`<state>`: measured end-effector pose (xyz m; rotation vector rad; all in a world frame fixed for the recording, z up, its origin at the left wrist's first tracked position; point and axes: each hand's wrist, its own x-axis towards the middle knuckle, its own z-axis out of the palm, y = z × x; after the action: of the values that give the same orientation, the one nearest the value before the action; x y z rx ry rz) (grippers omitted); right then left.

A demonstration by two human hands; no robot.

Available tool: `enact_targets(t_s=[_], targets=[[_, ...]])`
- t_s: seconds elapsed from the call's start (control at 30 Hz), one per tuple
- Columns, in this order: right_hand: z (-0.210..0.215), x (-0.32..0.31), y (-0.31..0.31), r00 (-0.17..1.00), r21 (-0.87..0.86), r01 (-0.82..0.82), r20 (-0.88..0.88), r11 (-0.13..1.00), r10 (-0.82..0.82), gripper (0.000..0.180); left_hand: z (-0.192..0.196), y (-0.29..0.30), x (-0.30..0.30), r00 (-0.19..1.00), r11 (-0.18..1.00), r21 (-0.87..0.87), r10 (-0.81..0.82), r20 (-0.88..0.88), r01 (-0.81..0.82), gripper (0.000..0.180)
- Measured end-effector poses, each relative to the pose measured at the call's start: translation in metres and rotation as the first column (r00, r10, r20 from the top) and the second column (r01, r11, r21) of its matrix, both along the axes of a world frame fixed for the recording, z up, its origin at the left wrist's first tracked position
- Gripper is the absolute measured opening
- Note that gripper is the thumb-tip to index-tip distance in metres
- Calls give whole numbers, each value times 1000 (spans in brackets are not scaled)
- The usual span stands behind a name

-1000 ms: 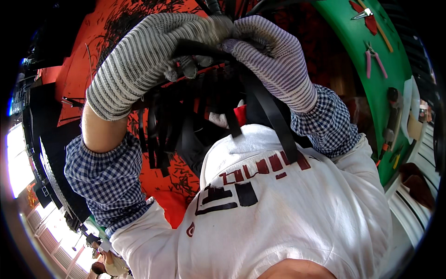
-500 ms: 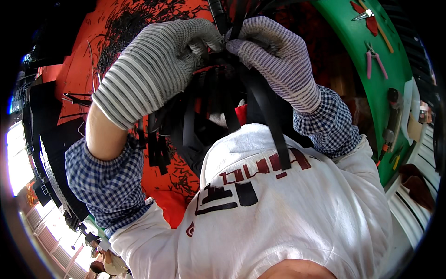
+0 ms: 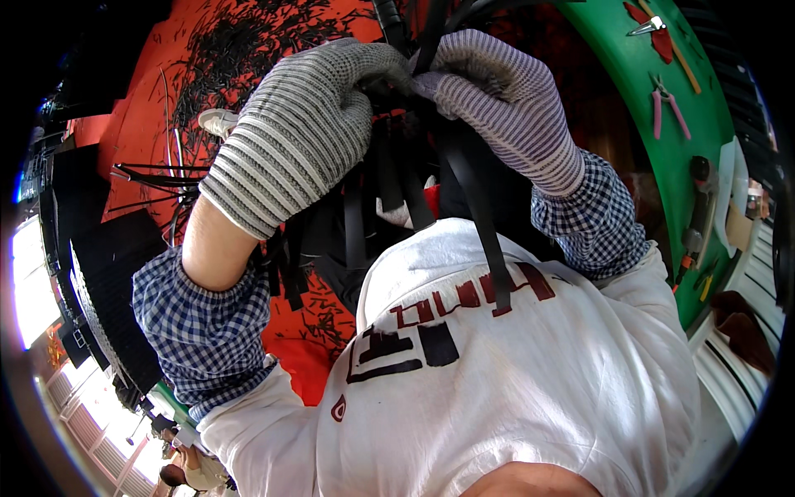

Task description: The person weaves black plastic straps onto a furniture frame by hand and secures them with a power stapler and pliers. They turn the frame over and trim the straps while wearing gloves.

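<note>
Both hands are wearing ribbed, striped knit gloves. The left hand (image 3: pixel 302 124) and right hand (image 3: pixel 497 103) are meeting at twelve o'clock, fingers closed and pinching a bundle of flat black strips (image 3: pixel 397 182). The strips are hanging limp toward six o'clock, one long strip (image 3: pixel 484 240) trailing over the white apron. Short black offcuts (image 3: pixel 240 41) are littering the orange floor at eleven o'clock. Pink-handled pliers (image 3: pixel 667 103) are lying on the green bench at two o'clock.
</note>
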<state>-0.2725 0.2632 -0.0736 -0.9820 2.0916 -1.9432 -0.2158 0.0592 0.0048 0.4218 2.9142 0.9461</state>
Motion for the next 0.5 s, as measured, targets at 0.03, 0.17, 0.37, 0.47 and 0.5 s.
enact_targets(t_s=[0.03, 0.17, 0.37, 0.47, 0.5], targets=[[-1, -1, 1, 1000, -19, -10, 13, 1000, 11, 25, -2, -1, -2, 1000, 999, 28, -14, -6, 14, 28], [2, -1, -2, 999, -20, -22, -31, 1000, 21, 24, 2, 7, -3, 991, 998, 21, 54, 119, -57, 26], [4, -1, 3, 973, 79, -61, -220, 995, 77, 26, -12, -1, -2, 996, 998, -5, 69, -64, -69, 25], [8, 2, 11, 898, 122, -147, -399, 982, 184, 33, -15, -2, -2, 993, 994, 12, 112, -21, -112, 24], [7, 2, 9, 898, 123, -147, -398, 981, 184, 33, -15, -2, -3, 993, 994, 14, 112, -20, -112, 24]])
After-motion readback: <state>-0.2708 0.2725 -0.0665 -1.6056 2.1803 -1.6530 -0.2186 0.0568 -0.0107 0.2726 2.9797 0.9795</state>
